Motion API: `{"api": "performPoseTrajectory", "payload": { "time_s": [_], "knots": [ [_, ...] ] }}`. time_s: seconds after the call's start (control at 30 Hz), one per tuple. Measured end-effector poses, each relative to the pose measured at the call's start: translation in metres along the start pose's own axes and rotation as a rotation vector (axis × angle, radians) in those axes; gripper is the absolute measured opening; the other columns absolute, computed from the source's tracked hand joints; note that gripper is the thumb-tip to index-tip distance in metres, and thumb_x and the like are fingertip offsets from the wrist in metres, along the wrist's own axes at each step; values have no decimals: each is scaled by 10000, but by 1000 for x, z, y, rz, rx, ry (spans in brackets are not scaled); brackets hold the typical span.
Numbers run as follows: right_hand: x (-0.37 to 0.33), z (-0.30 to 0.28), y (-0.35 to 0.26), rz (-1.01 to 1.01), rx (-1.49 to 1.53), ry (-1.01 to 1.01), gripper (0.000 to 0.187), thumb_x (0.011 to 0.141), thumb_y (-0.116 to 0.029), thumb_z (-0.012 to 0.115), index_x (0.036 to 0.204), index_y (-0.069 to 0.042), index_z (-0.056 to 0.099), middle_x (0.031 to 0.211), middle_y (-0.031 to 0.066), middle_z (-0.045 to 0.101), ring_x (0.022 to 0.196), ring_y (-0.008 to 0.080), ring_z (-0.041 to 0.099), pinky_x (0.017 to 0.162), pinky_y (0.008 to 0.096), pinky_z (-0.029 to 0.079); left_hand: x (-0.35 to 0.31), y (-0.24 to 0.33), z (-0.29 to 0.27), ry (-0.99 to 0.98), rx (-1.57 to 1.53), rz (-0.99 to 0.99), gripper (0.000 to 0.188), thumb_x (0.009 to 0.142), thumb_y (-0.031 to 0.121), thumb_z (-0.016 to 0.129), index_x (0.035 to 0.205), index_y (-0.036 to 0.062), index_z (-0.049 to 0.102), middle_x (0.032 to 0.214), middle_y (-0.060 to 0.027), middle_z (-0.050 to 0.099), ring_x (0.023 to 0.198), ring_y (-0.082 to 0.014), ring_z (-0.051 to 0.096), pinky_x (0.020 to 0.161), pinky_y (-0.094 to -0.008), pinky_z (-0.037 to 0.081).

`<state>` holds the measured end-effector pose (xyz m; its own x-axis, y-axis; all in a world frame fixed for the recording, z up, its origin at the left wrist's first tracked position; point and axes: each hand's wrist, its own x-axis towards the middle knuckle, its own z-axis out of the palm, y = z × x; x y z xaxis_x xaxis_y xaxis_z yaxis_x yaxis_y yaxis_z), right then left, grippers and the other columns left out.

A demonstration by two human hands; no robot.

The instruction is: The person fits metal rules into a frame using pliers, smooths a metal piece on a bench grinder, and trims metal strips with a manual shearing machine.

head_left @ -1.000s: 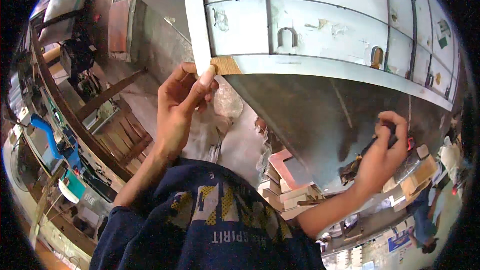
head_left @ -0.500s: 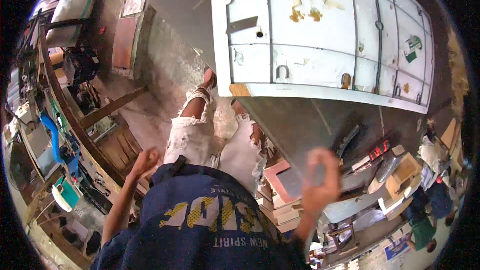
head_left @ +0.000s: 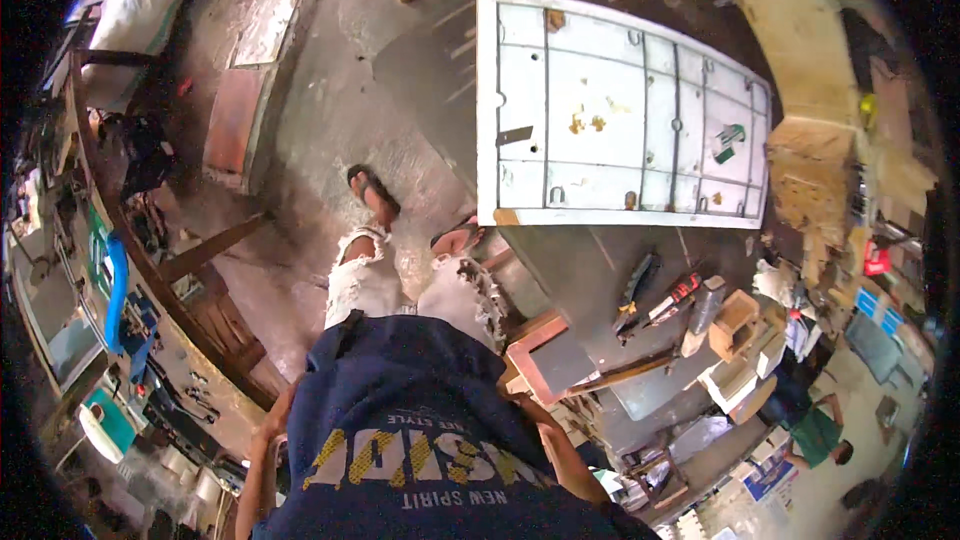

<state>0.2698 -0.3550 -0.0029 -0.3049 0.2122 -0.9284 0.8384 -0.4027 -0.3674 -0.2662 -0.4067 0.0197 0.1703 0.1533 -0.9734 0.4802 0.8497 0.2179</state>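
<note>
"Where's the white gridded panel [head_left: 620, 130] lying?"
"Far right, on the dark worktable [head_left: 565, 265], concrete floor [head_left: 310, 140] stretching left."
"Hands spread?"
"I can't tell; left hand [head_left: 270, 427] and right hand [head_left: 524, 408] are hiding beside my shirt [head_left: 410, 380]."

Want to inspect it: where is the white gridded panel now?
In the head view, the white panel lies on the dark tabletop, upper right of centre, its brown corner patch appearing beside the person's right foot.

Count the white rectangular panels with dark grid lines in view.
1: the white rectangular panel with dark grid lines lies on the dark flat work surface, upper right of centre. I see no other, though some may be hidden.
</note>
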Motion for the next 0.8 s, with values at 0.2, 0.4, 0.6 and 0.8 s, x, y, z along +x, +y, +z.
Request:
{"api": "performPoseTrajectory", "payload": {
  "time_s": [0.2, 0.4, 0.6, 0.8],
  "knots": [
    [-3, -10, -42, 156, 107, 147, 209, 888, -152, 594, 995, 19, 649, 1021, 216, 682, 877, 340, 663, 810, 460, 509, 7, 30, -40, 10, -128, 158, 436, 761, 169, 735, 1163, 20, 655, 967, -98, 719, 917, -198, 648, 859, -363, 506],
    [1, -54, -104, 232, 85, 235, 227, 892, -160, 596, 1033, 13, 643, 1050, 208, 676, 912, 331, 651, 838, 448, 499, -10, 37, -89, 52, -280, 306, 457, 767, 192, 737, 1179, 14, 650, 985, -93, 714, 936, -193, 634, 876, -352, 499],
    [37, -137, -181, 208, -20, 281, 250, 896, -169, 599, 1070, 6, 637, 1078, 200, 670, 947, 323, 640, 867, 437, 489, -31, 37, -128, 198, -429, 399, 460, 776, 213, 731, 1181, 10, 650, 984, -81, 706, 932, -176, 612, 867, -339, 494],
    [130, -230, -289, 99, -233, 167, 275, 900, -177, 601, 1108, 0, 631, 1107, 193, 663, 982, 314, 629, 896, 425, 478, -66, 48, -168, 340, -436, 389, 360, 764, 238, 714, 1039, 9, 675, 904, -17, 669, 790, -121, 557, 702, -314, 471]
  ]
}}
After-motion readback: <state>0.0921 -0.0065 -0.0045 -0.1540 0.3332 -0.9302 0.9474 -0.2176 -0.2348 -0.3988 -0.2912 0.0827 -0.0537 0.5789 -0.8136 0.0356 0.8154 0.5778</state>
